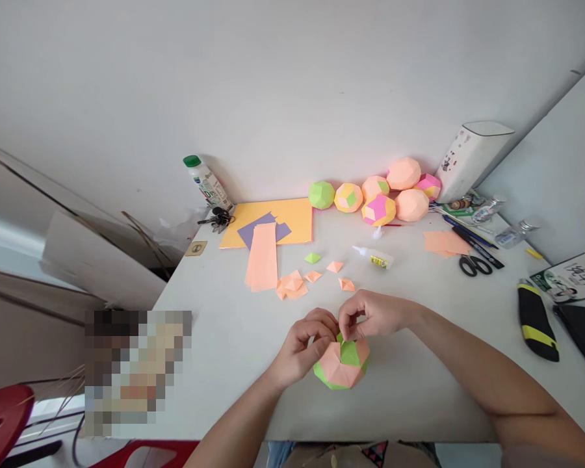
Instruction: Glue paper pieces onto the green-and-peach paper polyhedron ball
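Note:
A faceted ball of folded paper (340,376), peach and light green, sits near the front of the table. My left hand (307,344) grips its upper left side, fingers curled over the top. My right hand (365,316) is closed in a pinch at the top of the ball, by a green paper edge; its fingertips partly hide what they grip. Just beyond my hands lie small folded peach pieces (347,285), a green folded piece (312,258) and a glue bottle (373,257) on its side.
Finished paper balls (379,209) line the wall. Peach strips (263,257) lie over purple and yellow sheets (292,211) at back left, near a bottle (208,182) and keys (220,219). Scissors (475,265), pens, peach paper (446,243) and a utility knife (537,322) lie right.

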`<state>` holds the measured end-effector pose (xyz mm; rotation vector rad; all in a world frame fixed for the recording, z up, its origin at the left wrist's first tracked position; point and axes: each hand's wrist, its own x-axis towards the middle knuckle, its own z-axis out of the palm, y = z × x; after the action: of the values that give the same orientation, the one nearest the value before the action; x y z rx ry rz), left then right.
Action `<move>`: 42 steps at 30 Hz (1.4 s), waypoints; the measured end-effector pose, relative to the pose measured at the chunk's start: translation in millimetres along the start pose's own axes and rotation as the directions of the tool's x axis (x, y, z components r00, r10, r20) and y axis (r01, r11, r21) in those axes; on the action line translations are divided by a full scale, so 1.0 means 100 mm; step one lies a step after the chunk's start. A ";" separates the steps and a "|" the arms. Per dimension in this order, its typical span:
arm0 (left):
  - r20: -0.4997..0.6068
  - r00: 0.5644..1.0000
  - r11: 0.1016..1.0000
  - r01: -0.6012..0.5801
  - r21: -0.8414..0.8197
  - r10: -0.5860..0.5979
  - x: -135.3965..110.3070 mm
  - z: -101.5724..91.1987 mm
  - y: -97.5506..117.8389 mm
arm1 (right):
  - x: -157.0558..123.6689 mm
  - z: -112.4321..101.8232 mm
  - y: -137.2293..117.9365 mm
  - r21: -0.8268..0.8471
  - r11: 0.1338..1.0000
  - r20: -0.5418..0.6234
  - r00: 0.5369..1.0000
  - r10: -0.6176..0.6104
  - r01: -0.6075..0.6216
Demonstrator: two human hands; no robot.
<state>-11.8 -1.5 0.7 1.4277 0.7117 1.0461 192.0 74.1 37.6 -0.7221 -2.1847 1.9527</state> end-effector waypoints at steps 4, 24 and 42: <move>-0.009 1.000 1.000 0.009 -0.006 -0.009 0.00 0.01 0.01 | 0.00 0.00 0.02 0.016 1.000 0.015 1.000 -0.021 0.021; -0.001 0.999 0.999 0.036 -0.024 -0.036 0.00 0.00 -0.02 | -0.01 0.00 -0.01 0.003 0.997 0.032 0.997 -0.072 0.072; -0.002 0.999 0.999 0.038 -0.005 -0.038 0.00 0.01 -0.01 | -0.01 0.00 -0.01 -0.024 0.997 0.028 0.997 -0.070 0.070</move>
<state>-11.0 -1.3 -0.1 1.4034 0.7347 1.0193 192.4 73.5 38.4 -0.6171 -2.2218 1.9161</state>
